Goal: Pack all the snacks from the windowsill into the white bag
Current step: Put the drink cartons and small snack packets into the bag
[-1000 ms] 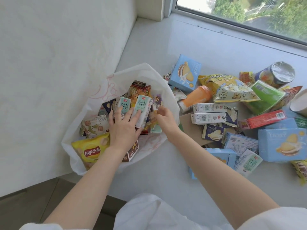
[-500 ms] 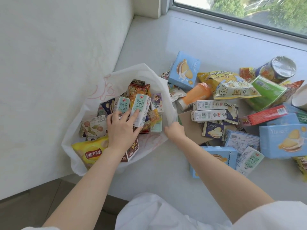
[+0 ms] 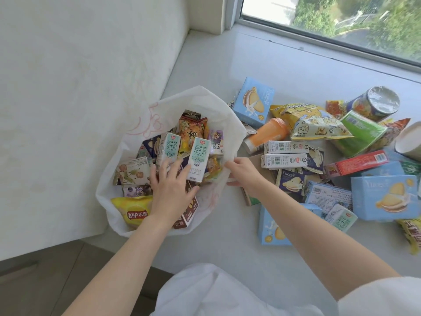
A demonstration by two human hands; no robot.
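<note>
Snacks [image 3: 307,153] mostly unpacked; right hand [image 3: 245,173] has left the bag [image 3: 200,99] (fingers loose, empty), left hand [image 3: 173,188] spread on cartons [image 3: 197,159].

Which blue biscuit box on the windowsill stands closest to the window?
The blue biscuit box beside the white bag's far rim; the other blue boxes lie nearer the person.

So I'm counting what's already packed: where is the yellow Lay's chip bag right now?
The Lay's bag lies inside the white bag, at its near-left edge in the head view, just left of the left hand.
</note>
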